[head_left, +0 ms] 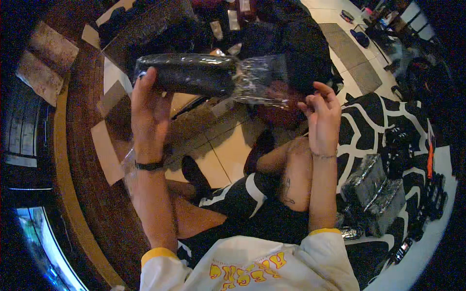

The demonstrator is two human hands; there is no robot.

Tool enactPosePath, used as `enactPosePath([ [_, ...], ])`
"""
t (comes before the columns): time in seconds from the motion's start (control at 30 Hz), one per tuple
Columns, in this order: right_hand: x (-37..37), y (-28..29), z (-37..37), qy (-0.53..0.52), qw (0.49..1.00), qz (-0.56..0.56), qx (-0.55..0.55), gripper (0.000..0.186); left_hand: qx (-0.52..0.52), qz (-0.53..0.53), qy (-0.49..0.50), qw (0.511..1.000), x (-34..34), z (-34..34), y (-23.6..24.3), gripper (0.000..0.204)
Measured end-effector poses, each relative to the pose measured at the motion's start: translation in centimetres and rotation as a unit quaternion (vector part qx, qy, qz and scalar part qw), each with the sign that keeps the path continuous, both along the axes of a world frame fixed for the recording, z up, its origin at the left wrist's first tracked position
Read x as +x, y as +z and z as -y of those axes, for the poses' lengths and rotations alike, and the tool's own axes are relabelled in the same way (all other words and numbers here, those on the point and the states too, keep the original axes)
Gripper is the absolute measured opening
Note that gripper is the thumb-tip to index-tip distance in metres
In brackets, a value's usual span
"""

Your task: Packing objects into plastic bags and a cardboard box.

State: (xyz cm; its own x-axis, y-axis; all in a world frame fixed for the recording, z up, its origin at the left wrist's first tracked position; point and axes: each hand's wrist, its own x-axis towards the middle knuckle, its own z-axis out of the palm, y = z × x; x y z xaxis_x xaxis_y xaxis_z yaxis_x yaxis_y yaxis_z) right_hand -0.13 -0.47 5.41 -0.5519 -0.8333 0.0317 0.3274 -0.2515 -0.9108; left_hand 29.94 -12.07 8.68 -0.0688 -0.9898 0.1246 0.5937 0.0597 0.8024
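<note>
A long dark object [189, 73] in glossy clear plastic is held level in front of me. My left hand [149, 111] grips its left end from below, thumb up along the near side. The loose, crinkled clear end of the plastic [262, 77] stretches out to the right. My right hand [321, 112] has its curled fingertips at the lower right corner of that plastic, pinching it. The space below the bundle shows my legs and feet.
Dark clothing or bags [286, 34] pile beyond the bundle. Cardboard pieces [104, 150] lie at the left on dark wood [77, 184]. Plastic-wrapped packages [369, 184] rest on black-and-white patterned fabric [364, 116] at my right. A phone [402, 250] lies at the lower right. A grey mat [349, 63] is on the tiles.
</note>
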Motion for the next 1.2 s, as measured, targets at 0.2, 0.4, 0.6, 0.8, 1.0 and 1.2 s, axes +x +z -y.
enactPosePath([
  [0.2, 3.9, 1.3, 0.0, -0.022, 0.992, -0.113, -0.047, 0.013, -0.031, 0.010, -0.014, 0.999, 1.6, 0.7, -0.3, 0.030],
  [0.4, 6.5, 1.6, 1.4, 0.077, 0.970, -0.212, 0.088, 0.026, -0.053, 0.009, -0.016, 0.998, -0.4, -0.2, 0.0, 0.034],
  [0.6, 6.5, 0.9, 2.1, 0.129, 0.980, -0.132, 0.067, 0.022, -0.049, 0.008, -0.046, 0.998, -0.3, -0.1, -0.2, 0.035],
  [0.8, 8.6, -1.8, 1.6, 0.207, 0.959, 0.194, 0.030, 0.015, -0.009, -0.051, -0.024, 0.998, 0.1, 0.6, 0.5, 0.036],
  [1.0, 12.2, -7.7, 2.2, 0.166, 0.949, 0.268, -0.012, 0.021, -0.089, 0.035, -0.008, 0.995, -1.1, -1.3, 3.8, 0.033],
  [1.2, 13.9, -13.4, 2.1, 0.232, 0.884, 0.405, 0.041, 0.033, -0.190, 0.203, 0.000, 0.961, -1.3, -2.3, 6.5, 0.035],
])
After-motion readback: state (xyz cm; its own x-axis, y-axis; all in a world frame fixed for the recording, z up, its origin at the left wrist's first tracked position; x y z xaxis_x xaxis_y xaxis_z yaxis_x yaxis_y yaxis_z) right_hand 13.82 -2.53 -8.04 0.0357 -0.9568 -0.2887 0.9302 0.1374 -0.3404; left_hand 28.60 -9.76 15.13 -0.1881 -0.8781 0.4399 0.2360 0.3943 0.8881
